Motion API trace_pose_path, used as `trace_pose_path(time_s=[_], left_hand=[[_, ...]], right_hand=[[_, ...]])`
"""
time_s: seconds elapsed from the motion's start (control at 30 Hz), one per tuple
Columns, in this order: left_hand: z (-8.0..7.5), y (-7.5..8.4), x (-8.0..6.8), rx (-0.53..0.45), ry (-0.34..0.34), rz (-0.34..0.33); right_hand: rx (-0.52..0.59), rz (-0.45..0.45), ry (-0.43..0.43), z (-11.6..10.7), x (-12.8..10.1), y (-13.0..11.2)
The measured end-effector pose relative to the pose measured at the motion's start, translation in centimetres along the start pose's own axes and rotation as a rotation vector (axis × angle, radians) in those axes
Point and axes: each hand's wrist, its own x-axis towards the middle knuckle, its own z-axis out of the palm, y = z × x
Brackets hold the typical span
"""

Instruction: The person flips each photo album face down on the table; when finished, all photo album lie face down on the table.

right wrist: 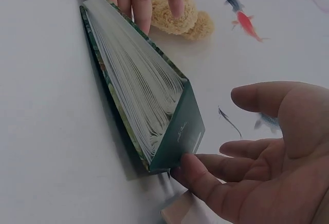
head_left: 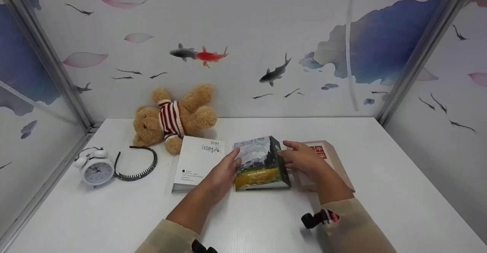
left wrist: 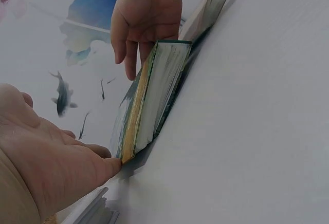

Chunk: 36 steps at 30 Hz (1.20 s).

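A photo album point(head_left: 257, 165) with a painted landscape cover lies on the white table, its dark green spine point(right wrist: 180, 134) to the right and its page edges point(left wrist: 160, 80) toward me. My left hand point(head_left: 223, 173) is at the album's left edge, fingers fairly straight, a fingertip touching the corner in the left wrist view. On the other side my right hand point(head_left: 304, 159) has its fingers spread, one fingertip at the spine's lower end. Left of the album lies a thick white book point(head_left: 196, 161). Partly hidden under the right hand is a beige book point(head_left: 335, 158) with red lettering.
A teddy bear point(head_left: 171, 120) in a striped shirt lies against the back wall. At the left stand a white alarm clock point(head_left: 97, 171) and a black toothed headband point(head_left: 139, 175). Walls printed with fish enclose the table point(head_left: 266, 222) at the back and sides.
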Motion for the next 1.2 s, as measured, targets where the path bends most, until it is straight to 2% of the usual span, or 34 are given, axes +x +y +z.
trace_pose_path(time_s=[0.33, 0.6, 0.8, 0.87, 0.97, 1.07, 1.2], left_hand=[[-0.1, 0.2, 0.0, -0.021, 0.027, 0.001], [-0.3, -0.1, 0.1, -0.034, 0.032, 0.005], [-0.8, 0.7, 0.0, -0.055, 0.049, 0.008], [-1.1, 1.2, -0.2, -0.064, 0.076, 0.001], [-1.9, 1.8, -0.6, -0.071, 0.12, 0.028], [-3.0, 2.2, -1.2, -0.067, 0.176, 0.086], [-5.1, 2.8, -2.4, -0.075, 0.267, 0.168]], right_hand=[[0.048, -0.029, -0.029, 0.4, -0.3, -0.5], [-0.036, -0.016, -0.031, 0.7, -0.6, -0.8], [-0.048, -0.036, 0.018, 1.7, -0.9, -1.8], [-0.06, -0.069, 0.034, 2.4, -1.1, -2.3], [-0.052, -0.126, 0.031, 4.0, -1.5, -2.9], [-0.028, -0.218, 0.0, 5.6, -1.9, -3.6], [0.072, -0.373, -0.035, 7.7, -1.9, -4.4]])
